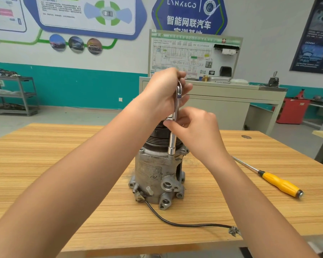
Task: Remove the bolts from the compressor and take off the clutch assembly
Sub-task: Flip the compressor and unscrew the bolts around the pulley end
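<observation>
Workshop with a teal-banded wall, one wiring board (pixel 194 54) and one metal rack (pixel 13 94) behind one wooden table (pixel 45 164).

On the table we count one compressor (pixel 151 172), one wrench (pixel 172 142), one screwdriver (pixel 280 183) and one black cable (pixel 175 223); two hands are at work.

The compressor stands at the middle of the table, long axis vertical, with the black ribbed clutch (pixel 158 138) at the upper end and the port bosses low on the side facing us. The wrench is nearly vertical too, its socket end down on the housing flange just beside the clutch; we cannot see the bolt beneath it.

The left hand (pixel 164 94) is clenched round the wrench's upper end. The right hand (pixel 196 131) pinches the shaft partway down.

The screwdriver lies well to the right, yellow handle nearer us, blade pointing away and left toward the compressor. The cable runs from the compressor's base forward and right, ending frayed near the table edge.
</observation>
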Tool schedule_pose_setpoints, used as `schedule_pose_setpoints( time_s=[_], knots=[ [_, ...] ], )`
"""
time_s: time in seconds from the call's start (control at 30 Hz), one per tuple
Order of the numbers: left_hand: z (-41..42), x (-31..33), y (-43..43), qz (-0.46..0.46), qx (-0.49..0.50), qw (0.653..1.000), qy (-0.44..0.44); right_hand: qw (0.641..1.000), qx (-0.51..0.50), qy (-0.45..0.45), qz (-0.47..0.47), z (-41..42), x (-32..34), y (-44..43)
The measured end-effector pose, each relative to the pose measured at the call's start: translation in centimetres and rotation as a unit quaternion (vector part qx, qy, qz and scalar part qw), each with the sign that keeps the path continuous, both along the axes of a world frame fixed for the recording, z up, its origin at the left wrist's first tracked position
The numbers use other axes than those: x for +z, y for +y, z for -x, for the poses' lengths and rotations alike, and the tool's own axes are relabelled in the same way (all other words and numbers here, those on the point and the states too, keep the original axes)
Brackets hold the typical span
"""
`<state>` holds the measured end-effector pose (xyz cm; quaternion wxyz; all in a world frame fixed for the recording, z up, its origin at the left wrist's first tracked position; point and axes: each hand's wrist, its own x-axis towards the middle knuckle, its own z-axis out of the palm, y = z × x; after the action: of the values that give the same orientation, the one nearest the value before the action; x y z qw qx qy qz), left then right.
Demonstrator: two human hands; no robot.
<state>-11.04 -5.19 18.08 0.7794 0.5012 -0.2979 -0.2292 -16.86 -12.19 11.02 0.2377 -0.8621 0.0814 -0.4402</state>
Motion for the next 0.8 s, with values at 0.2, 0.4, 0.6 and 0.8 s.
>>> schedule_pose_setpoints(
  time_s=[0.2, 0.4, 0.6, 0.8],
  knots=[
    [-0.7, -1.5, 2.1, 0.0, 0.007, 0.993, -0.118, 0.999, 0.017, -0.028, -0.02, 0.2, -0.4, 0.1],
    [-1.1, -3.2, 1.8, -0.012, 0.294, 0.871, -0.394, 0.999, 0.002, -0.027, -0.045, 0.2, -0.4, -0.3],
    [-0.1, -4.1, 2.1, 0.01, 0.189, 0.867, -0.461, 0.997, 0.053, 0.007, -0.064, 0.5, -0.1, -0.3],
    [-0.3, -1.9, 2.8, -0.012, 0.129, 0.893, -0.43, 0.997, 0.045, 0.023, -0.057, 0.5, -0.1, -0.2]
  ],
)
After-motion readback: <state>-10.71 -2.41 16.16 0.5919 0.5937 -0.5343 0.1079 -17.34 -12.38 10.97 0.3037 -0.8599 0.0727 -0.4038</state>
